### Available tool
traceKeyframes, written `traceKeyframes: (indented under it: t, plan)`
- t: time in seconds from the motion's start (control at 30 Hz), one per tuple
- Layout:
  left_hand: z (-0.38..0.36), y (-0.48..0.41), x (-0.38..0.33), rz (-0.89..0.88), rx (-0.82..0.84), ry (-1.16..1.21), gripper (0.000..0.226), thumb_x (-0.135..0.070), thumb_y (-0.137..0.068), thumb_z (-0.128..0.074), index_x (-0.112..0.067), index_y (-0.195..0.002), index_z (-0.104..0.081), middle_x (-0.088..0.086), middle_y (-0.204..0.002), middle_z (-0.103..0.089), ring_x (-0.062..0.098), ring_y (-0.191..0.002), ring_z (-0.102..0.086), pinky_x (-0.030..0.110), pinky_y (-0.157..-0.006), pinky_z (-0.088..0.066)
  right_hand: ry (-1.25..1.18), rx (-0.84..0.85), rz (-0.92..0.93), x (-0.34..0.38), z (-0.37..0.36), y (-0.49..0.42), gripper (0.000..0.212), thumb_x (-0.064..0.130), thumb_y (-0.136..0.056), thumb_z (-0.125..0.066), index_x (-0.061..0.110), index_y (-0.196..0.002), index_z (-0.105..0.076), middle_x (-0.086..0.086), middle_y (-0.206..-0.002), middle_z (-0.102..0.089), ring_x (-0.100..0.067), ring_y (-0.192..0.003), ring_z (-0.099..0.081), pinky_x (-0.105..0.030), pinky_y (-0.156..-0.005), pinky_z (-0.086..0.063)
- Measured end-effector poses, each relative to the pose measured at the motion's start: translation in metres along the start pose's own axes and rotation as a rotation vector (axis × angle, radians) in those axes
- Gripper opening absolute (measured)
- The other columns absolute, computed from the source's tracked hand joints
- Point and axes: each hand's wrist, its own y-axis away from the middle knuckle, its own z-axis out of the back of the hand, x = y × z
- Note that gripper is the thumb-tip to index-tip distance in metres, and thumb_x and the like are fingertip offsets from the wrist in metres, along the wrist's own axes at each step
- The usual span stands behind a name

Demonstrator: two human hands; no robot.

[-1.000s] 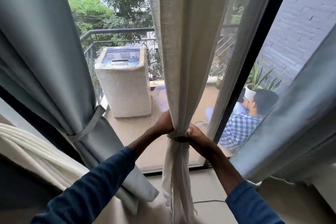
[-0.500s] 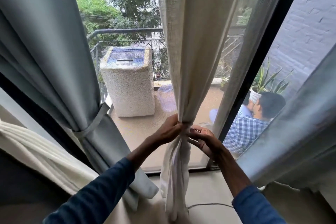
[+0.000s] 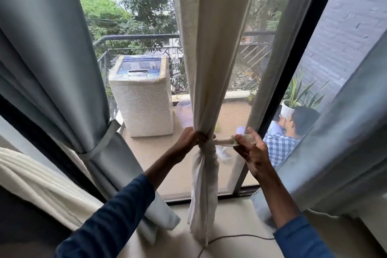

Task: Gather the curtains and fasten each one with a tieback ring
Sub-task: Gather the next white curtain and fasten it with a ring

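Gripping hand: the left grip [image 3: 188, 140], at centre frame, is curled tight round the cream curtain [image 3: 207, 69] and bunches it into a narrow neck.
Curtain: above the neck it fans up to the top edge; below, it hangs in loose folds to the floor.
Right grip: the right grip [image 3: 251, 153], just right of the bunch, is clamped on the free end of a cream tieback strip [image 3: 225, 142], pinched between thumb and fingers.
Tieback strip: it runs nearly level from the pinch to the bunched neck, meeting the cloth beside the left grip. Whether it goes fully round the curtain cannot be told.
Sleeves: dark blue, both rising from the bottom edge.
Left of frame: a grey curtain [image 3: 52, 69], gathered low down by a grey band [image 3: 100, 142].
Right edge: a second grey curtain [image 3: 345, 132].
Lower left: white folded fabric [image 3: 41, 180].
Outside, centre left: a cloth-covered washing machine [image 3: 142, 100] stands by a balcony railing [image 3: 136, 36], with trees behind.
Outside, right: a seated person in a checked shirt [image 3: 280, 146], near a potted plant [image 3: 293, 100] and a grey brick wall [image 3: 345, 37].
Floor, bottom centre: a thin cable [image 3: 230, 237].
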Motion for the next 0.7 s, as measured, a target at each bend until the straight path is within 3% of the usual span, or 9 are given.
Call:
traceKeyframes:
  t: [0.1,0.17,0.23,0.3,0.37,0.53,0.6,0.7]
  plan:
    - [0.0,-0.011,-0.001,0.082,-0.094,-0.014,0.043,0.001,-0.07,-0.046,0.005,-0.102,-0.074,0.02,-0.101,-0.076,0.034,-0.106,-0.07,0.055,-0.099,-0.05,0.098,0.02,-0.015,-0.002,0.005,0.012,0.064,-0.002,-0.083,-0.076,0.013,-0.137,-0.044,-0.017,-0.11,-0.069,-0.025,-0.086,-0.073,-0.031,-0.07,-0.063]
    - [-0.002,-0.015,-0.004,0.1,-0.186,-0.072,0.043,-0.005,-0.07,-0.044,0.006,-0.097,-0.074,0.022,-0.098,-0.075,0.038,-0.103,-0.07,0.047,-0.091,-0.055,0.207,0.06,-0.047,-0.006,0.008,0.021,0.054,-0.004,-0.084,-0.075,0.003,-0.132,-0.051,-0.019,-0.108,-0.07,-0.03,-0.088,-0.071,-0.029,-0.068,-0.063]
    - [-0.004,-0.02,-0.008,0.147,-0.302,-0.194,0.044,-0.019,-0.066,-0.045,0.007,-0.089,-0.072,0.024,-0.092,-0.074,0.041,-0.095,-0.069,0.04,-0.076,-0.054,0.284,0.067,-0.095,-0.013,0.009,0.029,0.043,-0.007,-0.082,-0.075,-0.007,-0.122,-0.061,-0.022,-0.095,-0.074,-0.032,-0.082,-0.073,-0.026,-0.065,-0.062]
    - [-0.003,-0.024,-0.011,0.221,-0.372,-0.314,0.029,-0.027,-0.072,-0.05,-0.001,-0.073,-0.064,0.015,-0.076,-0.067,0.033,-0.077,-0.063,0.037,-0.066,-0.05,0.359,0.055,-0.124,-0.02,0.009,0.037,0.033,-0.006,-0.079,-0.078,-0.012,-0.11,-0.067,-0.024,-0.082,-0.075,-0.029,-0.072,-0.076,-0.024,-0.062,-0.061]
    - [0.0,-0.028,-0.014,0.322,-0.336,-0.295,0.022,-0.024,-0.085,-0.055,-0.007,-0.073,-0.059,0.009,-0.074,-0.06,0.027,-0.069,-0.059,0.033,-0.064,-0.052,0.448,0.078,-0.12,-0.025,0.004,0.043,0.029,-0.003,-0.079,-0.08,-0.014,-0.103,-0.07,-0.024,-0.077,-0.074,-0.027,-0.068,-0.076,-0.023,-0.059,-0.06]
    - [0.006,-0.031,-0.026,0.518,-0.139,-0.129,0.029,-0.02,-0.092,-0.052,0.002,-0.11,-0.055,0.013,-0.09,-0.056,0.021,-0.064,-0.063,0.031,-0.05,-0.058,0.565,0.222,-0.099,-0.023,-0.02,0.053,0.017,0.0,-0.082,-0.08,-0.005,-0.098,-0.076,-0.024,-0.082,-0.076,-0.03,-0.077,-0.077,-0.027,-0.065,-0.06]
    - [0.009,-0.032,-0.03,0.556,-0.113,-0.108,0.03,-0.017,-0.091,-0.052,0.005,-0.111,-0.054,0.019,-0.095,-0.058,0.026,-0.068,-0.066,0.033,-0.051,-0.06,0.557,0.286,-0.096,-0.018,-0.03,0.057,0.017,-0.001,-0.08,-0.081,0.001,-0.096,-0.079,-0.021,-0.086,-0.077,-0.028,-0.082,-0.077,-0.027,-0.069,-0.06]
    - [0.009,-0.03,-0.033,0.607,-0.097,-0.087,0.02,-0.014,-0.088,-0.052,0.003,-0.098,-0.055,0.021,-0.093,-0.061,0.03,-0.068,-0.067,0.033,-0.05,-0.059,0.544,0.315,-0.058,-0.01,-0.043,0.059,0.018,-0.001,-0.079,-0.079,0.006,-0.095,-0.081,-0.013,-0.092,-0.079,-0.015,-0.084,-0.076,-0.02,-0.069,-0.058]
